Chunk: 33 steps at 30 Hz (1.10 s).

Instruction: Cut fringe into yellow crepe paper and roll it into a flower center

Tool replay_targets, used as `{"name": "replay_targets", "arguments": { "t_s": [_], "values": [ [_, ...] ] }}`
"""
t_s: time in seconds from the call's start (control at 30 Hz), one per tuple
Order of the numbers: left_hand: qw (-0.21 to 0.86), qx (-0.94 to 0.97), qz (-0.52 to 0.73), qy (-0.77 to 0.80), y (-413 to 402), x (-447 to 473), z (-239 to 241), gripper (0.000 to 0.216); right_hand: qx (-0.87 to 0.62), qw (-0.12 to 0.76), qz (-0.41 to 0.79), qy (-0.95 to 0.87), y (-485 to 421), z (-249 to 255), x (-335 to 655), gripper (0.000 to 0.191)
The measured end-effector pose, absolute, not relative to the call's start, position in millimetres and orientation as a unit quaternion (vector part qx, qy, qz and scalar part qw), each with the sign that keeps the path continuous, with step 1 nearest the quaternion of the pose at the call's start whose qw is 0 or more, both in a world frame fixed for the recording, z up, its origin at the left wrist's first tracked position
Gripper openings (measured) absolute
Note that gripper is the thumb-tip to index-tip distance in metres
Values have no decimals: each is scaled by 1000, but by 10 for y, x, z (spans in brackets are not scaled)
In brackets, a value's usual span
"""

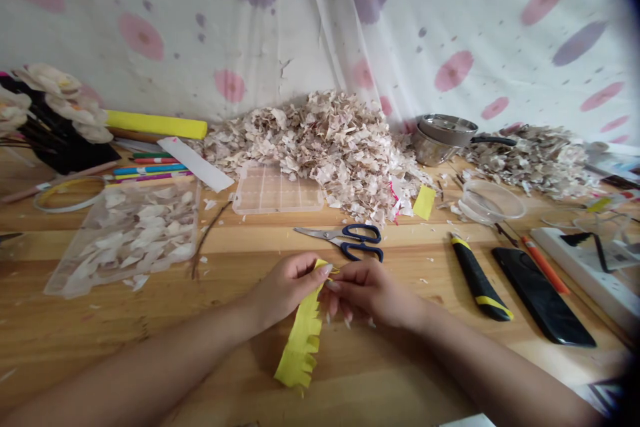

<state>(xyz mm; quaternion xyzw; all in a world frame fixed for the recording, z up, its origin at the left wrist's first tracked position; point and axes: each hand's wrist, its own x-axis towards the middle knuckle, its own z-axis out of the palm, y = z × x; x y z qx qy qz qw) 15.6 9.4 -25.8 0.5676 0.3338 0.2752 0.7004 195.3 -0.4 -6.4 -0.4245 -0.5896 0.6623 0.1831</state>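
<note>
A fringed strip of yellow crepe paper point(301, 345) hangs from my hands down onto the wooden table point(150, 320). My left hand point(286, 287) pinches its top end between thumb and fingers. My right hand point(367, 290) meets it there, fingers curled and pinching the same end. Blue-handled scissors point(350, 241) lie shut on the table just beyond my hands.
A heap of pale dried petals point(320, 140) fills the back, with a clear compartment box point(277, 189), a bag of petals point(125, 233), a yellow paper roll point(156, 124), pens point(150, 168), a metal pot point(443, 137), a utility knife point(477, 278), a black phone point(543, 295) and a glass bowl point(490, 201).
</note>
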Motion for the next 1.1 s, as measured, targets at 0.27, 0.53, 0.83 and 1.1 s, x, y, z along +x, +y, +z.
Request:
{"name": "replay_targets", "arguments": {
  "t_s": [0.27,0.53,0.83,1.1],
  "values": [
    [669,573,279,382,102,135,-274,37,-378,154,312,-858,-22,36,2039,20],
    [676,529,301,416,124,186,-254,43,-323,139,37,-935,38,-11,2113,25],
    [638,533,343,438,125,174,-255,41,-435,291,371,-768,87,-85,2088,22],
    [535,655,325,424,27,142,-333,33,-343,156,885,-275,116,-26,2074,20]
  ]
}}
